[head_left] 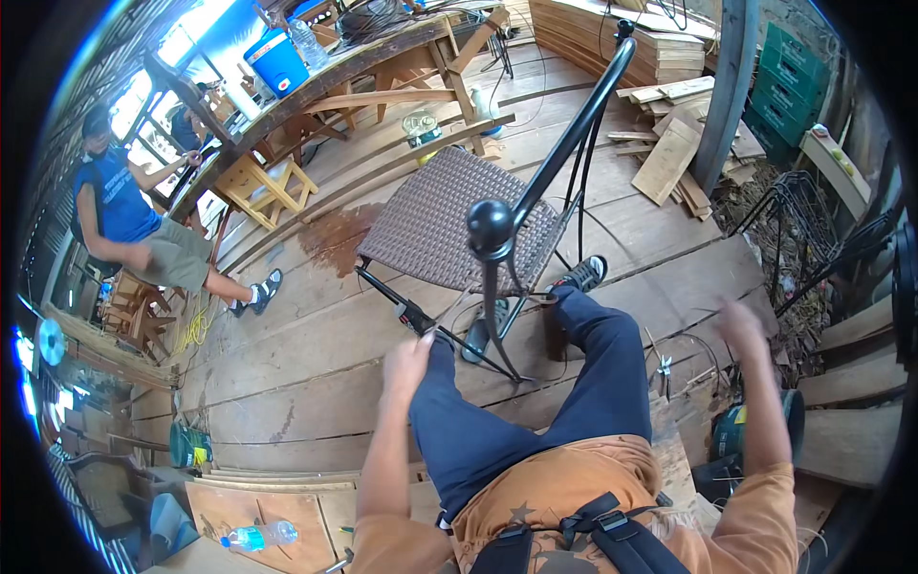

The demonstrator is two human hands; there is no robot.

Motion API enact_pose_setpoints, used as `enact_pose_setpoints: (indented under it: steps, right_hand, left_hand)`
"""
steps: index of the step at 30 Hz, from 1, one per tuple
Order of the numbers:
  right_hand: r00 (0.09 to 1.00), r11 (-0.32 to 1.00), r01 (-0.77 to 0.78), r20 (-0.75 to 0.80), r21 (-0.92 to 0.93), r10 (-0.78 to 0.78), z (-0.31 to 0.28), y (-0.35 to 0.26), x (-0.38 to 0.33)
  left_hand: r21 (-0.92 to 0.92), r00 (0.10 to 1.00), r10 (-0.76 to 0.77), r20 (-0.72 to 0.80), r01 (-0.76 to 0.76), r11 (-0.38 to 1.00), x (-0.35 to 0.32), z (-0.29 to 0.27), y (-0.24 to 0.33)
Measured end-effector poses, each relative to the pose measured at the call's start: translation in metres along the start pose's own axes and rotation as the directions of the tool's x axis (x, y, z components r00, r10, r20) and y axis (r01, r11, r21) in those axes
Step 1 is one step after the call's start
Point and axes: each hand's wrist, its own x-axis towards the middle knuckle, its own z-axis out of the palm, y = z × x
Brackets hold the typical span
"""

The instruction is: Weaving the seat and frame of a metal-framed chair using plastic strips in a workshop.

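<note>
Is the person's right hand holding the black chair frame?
No, the right hand is up in the air off to the side, blurred and empty, well away from the black chair frame with the woven seat.

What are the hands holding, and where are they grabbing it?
Nothing clearly. The left hand rests near the knee by the chair frame; the right hand is raised, blurred and looks empty.
</note>
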Motion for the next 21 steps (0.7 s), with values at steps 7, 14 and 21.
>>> enact_pose_setpoints:
  steps: [7,14,21]
  right_hand:
    - [0.336,0.529,0.479,0.411,0.700,-0.847,0.165,-0.234,-0.040]
    - [0.775,-0.090,-0.438,0.325,0.895,-0.542,0.216,-0.364,0.004]
    - [0.168,0.115,0.975,-0.285,0.192,-0.944,0.363,-0.364,-0.106]
  left_hand:
    - [0.741,0.994,-0.026,-0.104,0.095,0.664,-0.228,-0.108,-0.236]
    - [0.494,0.401,-0.722,-0.564,0.864,0.095,-0.480,-0.196,-0.308]
    - [0.304,0.973,-0.229,0.013,0.214,0.928,-0.117,-0.088,-0.161]
